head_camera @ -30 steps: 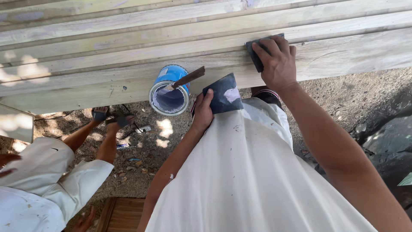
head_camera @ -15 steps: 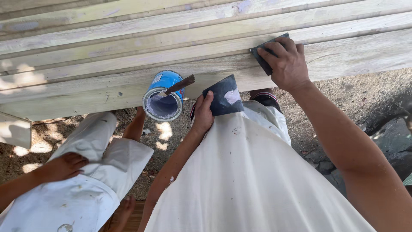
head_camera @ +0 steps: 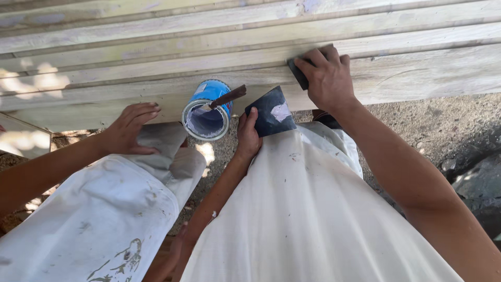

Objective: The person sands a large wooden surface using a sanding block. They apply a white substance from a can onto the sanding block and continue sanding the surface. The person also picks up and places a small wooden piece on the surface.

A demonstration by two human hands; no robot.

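Note:
My right hand (head_camera: 326, 78) presses a small dark block (head_camera: 297, 73) flat against the pale wooden planks (head_camera: 156, 57). Lower down, my left hand (head_camera: 249, 137) holds a dark flat plate (head_camera: 266, 112) by its edge, and a smear of white paste (head_camera: 282, 111) sits on it. Just left of the plate, a blue can (head_camera: 207, 109) is tipped with its mouth toward me. A brown stick (head_camera: 228, 97) pokes out of the can. What holds the can up is hidden.
A co-worker in stained white trousers (head_camera: 104, 209) crouches at the left, one hand (head_camera: 130, 128) resting on the raised knee beside the can. Gravel ground (head_camera: 433, 120) and a dark rock (head_camera: 480, 183) lie at the right below the planks.
The co-worker has shifted in from the left, raising a knee next to the can and laying a hand on it. My right hand has slid slightly left along the plank.

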